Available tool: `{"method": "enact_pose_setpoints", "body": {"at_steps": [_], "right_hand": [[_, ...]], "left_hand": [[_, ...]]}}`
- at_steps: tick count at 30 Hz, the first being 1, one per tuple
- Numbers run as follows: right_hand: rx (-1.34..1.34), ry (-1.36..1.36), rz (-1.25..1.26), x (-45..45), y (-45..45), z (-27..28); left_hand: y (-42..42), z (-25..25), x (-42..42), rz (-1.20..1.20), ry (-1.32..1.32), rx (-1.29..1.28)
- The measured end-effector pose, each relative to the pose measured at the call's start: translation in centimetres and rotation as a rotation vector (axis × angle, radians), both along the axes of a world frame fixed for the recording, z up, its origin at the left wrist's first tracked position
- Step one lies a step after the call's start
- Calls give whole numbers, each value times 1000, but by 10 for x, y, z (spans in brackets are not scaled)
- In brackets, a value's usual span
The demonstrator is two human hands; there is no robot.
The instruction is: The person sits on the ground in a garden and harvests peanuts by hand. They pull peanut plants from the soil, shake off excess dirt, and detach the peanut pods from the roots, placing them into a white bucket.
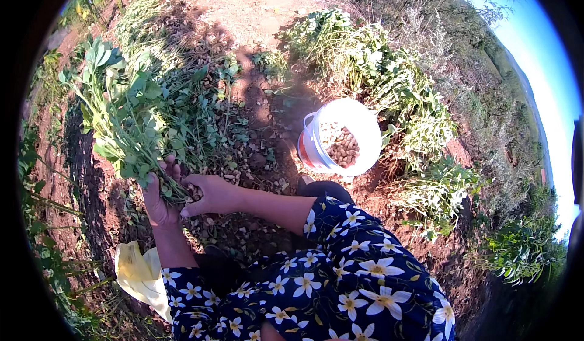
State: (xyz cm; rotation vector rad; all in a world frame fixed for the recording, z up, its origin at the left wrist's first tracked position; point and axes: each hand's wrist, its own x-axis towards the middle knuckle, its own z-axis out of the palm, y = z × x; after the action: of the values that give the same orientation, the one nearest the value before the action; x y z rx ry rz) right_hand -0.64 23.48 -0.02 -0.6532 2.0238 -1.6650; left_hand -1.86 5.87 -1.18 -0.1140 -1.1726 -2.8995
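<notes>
My left hand is closed around the lower stems of a bunch of leafy green peanut plants, whose tops spread up and to the left. At the root end, my right hand has its fingers on the peanut pods, which are partly hidden by the fingers. To the right stands a white plastic bucket with a handle, partly filled with peanuts in their shells.
Pulled peanut plants lie heaped beyond my hands, with loose pods on the reddish soil. Another row of uprooted plants curves behind and right of the bucket. A pale yellow sack or cloth lies by my left forearm. Dry brush borders the right side.
</notes>
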Motion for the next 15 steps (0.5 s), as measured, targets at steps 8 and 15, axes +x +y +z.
{"method": "enact_pose_setpoints", "body": {"at_steps": [8, 15], "right_hand": [[390, 802, -345, 9, -25, -30], [84, 176, -131, 1, -15, -29]], "left_hand": [[31, -14, 10, 262, -196, -442], [-25, -10, 1, 172, -211, -303]]}}
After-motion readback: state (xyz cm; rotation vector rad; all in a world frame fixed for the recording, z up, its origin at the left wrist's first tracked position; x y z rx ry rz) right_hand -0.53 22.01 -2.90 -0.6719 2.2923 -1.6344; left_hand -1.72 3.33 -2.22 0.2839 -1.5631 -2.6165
